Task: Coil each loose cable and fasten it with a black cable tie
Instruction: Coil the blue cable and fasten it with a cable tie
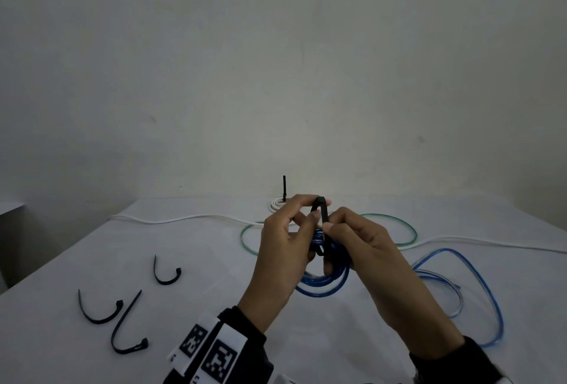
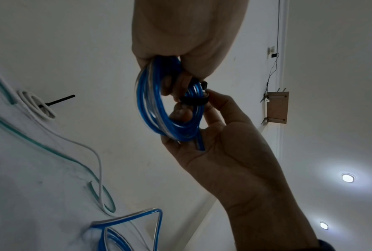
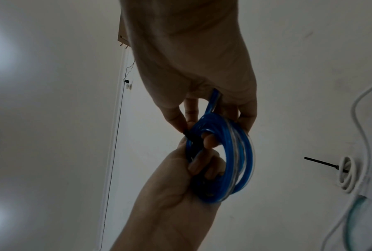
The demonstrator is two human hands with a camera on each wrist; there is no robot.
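Above the white bench [image 1: 190,316], a coil of blue cable [image 1: 325,282] is held up between both hands. The coil is gripped by the left hand [image 1: 285,248], whose fingers also pinch the black tie [image 1: 320,215] looped round it; the tie's strap is pinched by the right hand [image 1: 368,248]. Three spare ties [image 1: 122,322] lie at the left, and a tied white cable [image 1: 277,204] lies behind.

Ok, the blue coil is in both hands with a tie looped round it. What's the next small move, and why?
Probably pull the tie's tail to cinch it. The black cable tie arches loosely above the blue coil: the left hand pinches its head end, the right hand pinches the strap beside it. Whether the tail is already threaded through the head cannot be told.
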